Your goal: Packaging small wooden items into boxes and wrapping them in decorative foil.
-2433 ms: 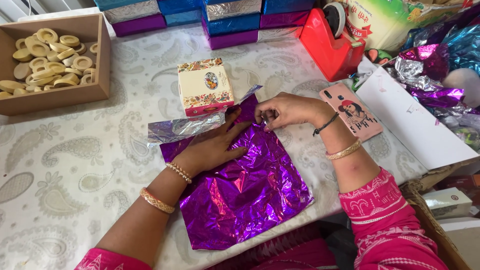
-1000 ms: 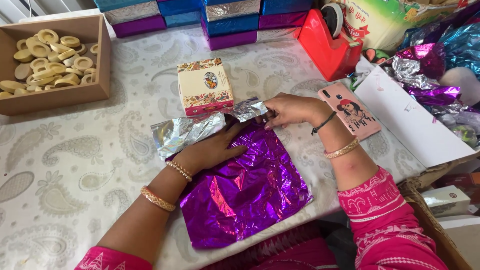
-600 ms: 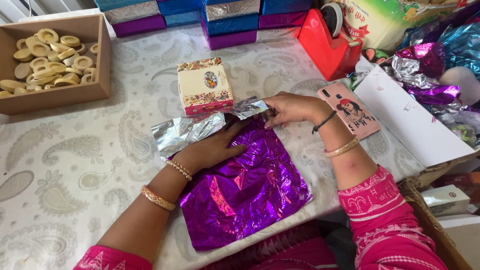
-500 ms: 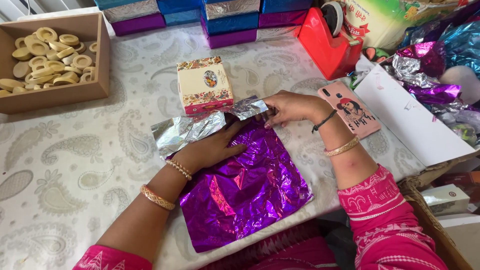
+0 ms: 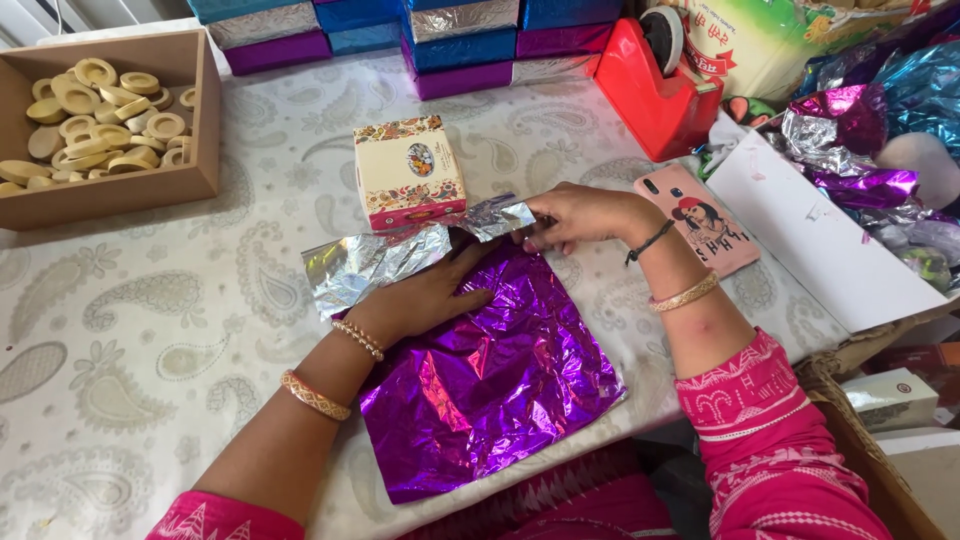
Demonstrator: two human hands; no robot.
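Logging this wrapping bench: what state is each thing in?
Foil: flat, top edge folded back silver.
Left hand: pressing foil.
Right hand: pinching fold.
Small box: closed.
Tray: holds rings.
Tape dispenser: loaded.
Phone: face down.

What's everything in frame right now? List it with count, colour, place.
crinkled purple foil sheet: 1, purple with silver underside, table centre, far edge folded over
small decorated cardboard box: 1, cream with floral print, just beyond the foil
open brown cardboard tray: 1, brown, far left
pale ring-shaped pieces: many, beige, inside the tray
foil-wrapped boxes: several, blue, purple and silver, stacked along far edge
red tape dispenser: 1, red, far right of centre
pink phone: 1, pink case, beside right wrist
white card sheet: 1, white, right
loose foil scraps: a heap, purple, silver, blue, far right
paisley tablecloth: 1, white-grey
left hand: flat on the foil
right hand: pinching the folded edge
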